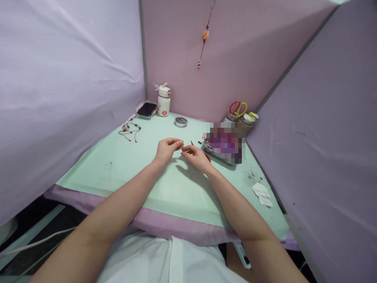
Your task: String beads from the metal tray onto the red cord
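My left hand [169, 150] is raised a little over the pale green tabletop [132, 173], thumb and fingertips pinched together. Close beside it, my right hand [194, 157] has its fingers curled, their tips almost meeting those of the left. Whatever lies between the fingertips is too small to make out. Just beyond the right hand, a thin pointed blade [192, 143] shows on the table. A piece of a red handle [208, 158] peeks out from behind that hand; the rest is hidden.
A metal tray [219, 158] with blurred contents stands right, before a jar holding red- and yellow-handled scissors [238, 108]. Behind are a round tin [180, 122], white bottle [163, 103] and phone [147, 109]. Beaded red cords [129, 127] lie left, a crumpled tissue [262, 194] right.
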Demonstrator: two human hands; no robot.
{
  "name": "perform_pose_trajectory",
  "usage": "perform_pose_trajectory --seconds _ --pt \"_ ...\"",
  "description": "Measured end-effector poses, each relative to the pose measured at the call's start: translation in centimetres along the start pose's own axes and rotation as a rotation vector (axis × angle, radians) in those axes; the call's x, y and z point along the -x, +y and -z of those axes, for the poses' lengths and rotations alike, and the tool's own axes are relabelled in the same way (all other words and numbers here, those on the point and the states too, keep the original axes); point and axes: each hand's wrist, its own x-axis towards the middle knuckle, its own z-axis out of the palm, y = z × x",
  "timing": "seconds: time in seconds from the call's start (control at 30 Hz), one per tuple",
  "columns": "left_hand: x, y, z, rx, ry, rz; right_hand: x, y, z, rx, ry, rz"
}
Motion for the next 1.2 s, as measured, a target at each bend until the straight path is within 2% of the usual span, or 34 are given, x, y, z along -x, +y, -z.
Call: perform_pose_trajectory --seconds 0.2,0.43,0.63,0.77,0.97,1.2 --pt "0.5 -0.3 -0.4 -0.180 -0.061 -0.059 -0.4 -0.3 0.6 -0.082 0.153 0.125" --pt "1.2 -0.3 -0.9 -0.305 -0.125 -0.070 0.1 -0.9 0.5 -0.064 0.203 0.170" --pt "1.4 0.1 -1.1 -0.224 -0.135 0.022 0.0 -0.8 0.7 -0.087 0.228 0.197" --pt "1.4 0.2 -1.2 -0.123 -0.118 0.090 -0.4 -0.5 0.8 -0.116 0.244 0.137" --pt "1.3 -0.1 -1.1 -0.126 -0.115 0.068 -0.6 -0.1 0.7 -0.130 0.190 0.086" --pt "0.8 -0.8 -0.9 -0.037 -0.110 0.115 -0.6 -0.2 0.6 -0.133 0.218 0.078"
